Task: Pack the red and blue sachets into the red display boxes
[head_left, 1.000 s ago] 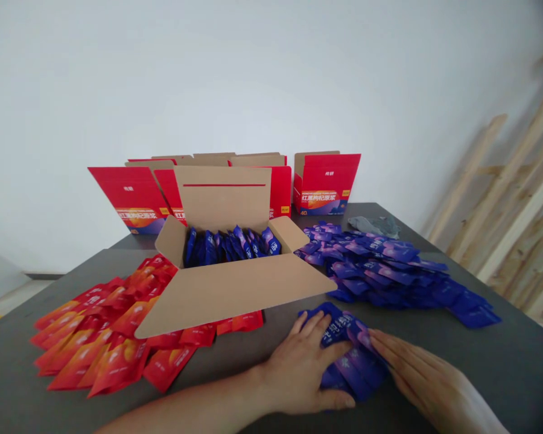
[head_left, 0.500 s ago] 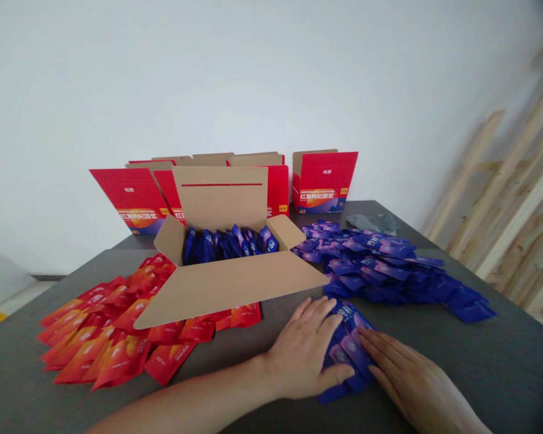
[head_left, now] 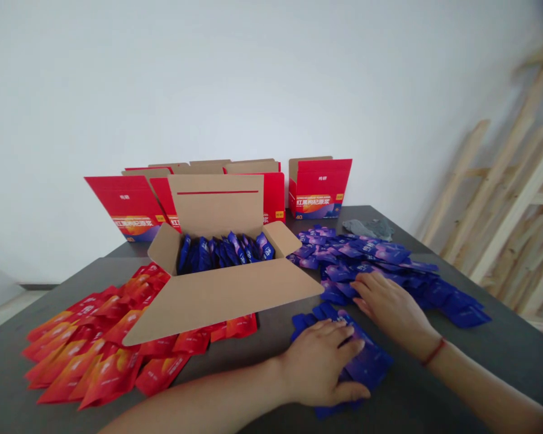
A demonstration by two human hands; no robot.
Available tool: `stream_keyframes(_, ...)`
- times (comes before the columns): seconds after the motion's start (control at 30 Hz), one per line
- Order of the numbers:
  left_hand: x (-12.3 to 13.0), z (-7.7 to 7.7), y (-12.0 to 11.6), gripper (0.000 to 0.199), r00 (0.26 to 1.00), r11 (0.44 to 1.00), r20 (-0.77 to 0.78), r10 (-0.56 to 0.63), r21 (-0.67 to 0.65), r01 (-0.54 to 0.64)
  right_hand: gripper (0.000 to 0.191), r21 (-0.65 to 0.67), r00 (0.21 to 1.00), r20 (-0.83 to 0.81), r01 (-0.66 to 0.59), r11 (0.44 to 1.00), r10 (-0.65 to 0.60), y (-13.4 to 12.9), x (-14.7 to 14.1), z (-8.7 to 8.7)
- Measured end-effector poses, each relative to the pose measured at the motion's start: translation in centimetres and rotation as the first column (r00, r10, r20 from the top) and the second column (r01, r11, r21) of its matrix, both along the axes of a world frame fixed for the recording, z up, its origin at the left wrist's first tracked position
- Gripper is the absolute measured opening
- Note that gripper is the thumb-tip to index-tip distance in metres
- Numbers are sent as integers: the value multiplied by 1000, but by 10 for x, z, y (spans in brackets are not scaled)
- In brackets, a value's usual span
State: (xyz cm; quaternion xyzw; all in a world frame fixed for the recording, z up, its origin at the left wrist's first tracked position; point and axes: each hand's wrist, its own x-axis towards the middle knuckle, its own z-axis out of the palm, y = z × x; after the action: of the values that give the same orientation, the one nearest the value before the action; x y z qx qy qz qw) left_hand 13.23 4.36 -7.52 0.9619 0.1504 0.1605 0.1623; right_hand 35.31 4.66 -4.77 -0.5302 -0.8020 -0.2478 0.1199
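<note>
My left hand (head_left: 323, 364) lies spread over a small group of blue pouches (head_left: 366, 355) on the table, pressing them from above. To the right, my right hand (head_left: 389, 307) reaches to the near edge of the big heap of blue pouches (head_left: 380, 247); its fingers are stretched out and touch the pouches there. An open carton (head_left: 226, 301) stands in front of me with its flaps out. Blue pouches (head_left: 224, 250) stand upright in a row inside it. Red pouches (head_left: 90, 343) lie fanned out at the left, partly under the carton's front flap.
Behind the open carton stand several red printed cartons (head_left: 127, 205) with raised lids, and another red carton (head_left: 321, 187) is at the back right. A grey crumpled cloth or bag (head_left: 368, 229) lies behind the heap. Wooden slats (head_left: 502, 205) lean at the right.
My right hand has left the small group of pouches and moved up and right to the big heap. My left hand stays on the group, whose pouches now lie more fanned out.
</note>
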Motion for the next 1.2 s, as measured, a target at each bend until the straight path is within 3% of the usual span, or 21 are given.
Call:
stream_keyframes(0.1, -2, 0, 2, 62, 1000, 1000, 7, -5, -20, 5, 11, -37, 999, 48, 7, 999, -5, 10, -6, 0)
stream_keyframes(0.33, -1, 1, 2, 58, 999, 1000, 31, -13, -21, 14, 17, 15, 999, -35, 4, 1000, -3, -15, -2, -3)
stream_keyframes(0.47, -1, 3, 3, 57, 999, 999, 23, -21, -25, 22, 19, -8, 997, 25, 74, 997, -74, 2, -16, 1)
stream_keyframes(0.6, -2, 2, 5, 60, 999, 998, 33, -5, -54, 7, 19, -13, 997, 34, 71, 997, -70, 10, -20, -2)
stream_keyframes(0.8, -1, 3, 4, 44, 999, 998, 22, 40, -48, -39, 24, 115, 980, -189, -47, 992, 69, -51, 9, -23)
stream_keyframes(0.93, 0, 4, 5, 40, 999, 1000, 27, 24, -17, -23, 26, 121, 959, -253, -101, 987, 129, -88, 20, -39)
stream_keyframes(1.2, 1, 3, 5, 31, 999, 1000, 14, 30, 2, -30, 27, 66, 977, -158, -133, 989, 142, -90, 13, -68)
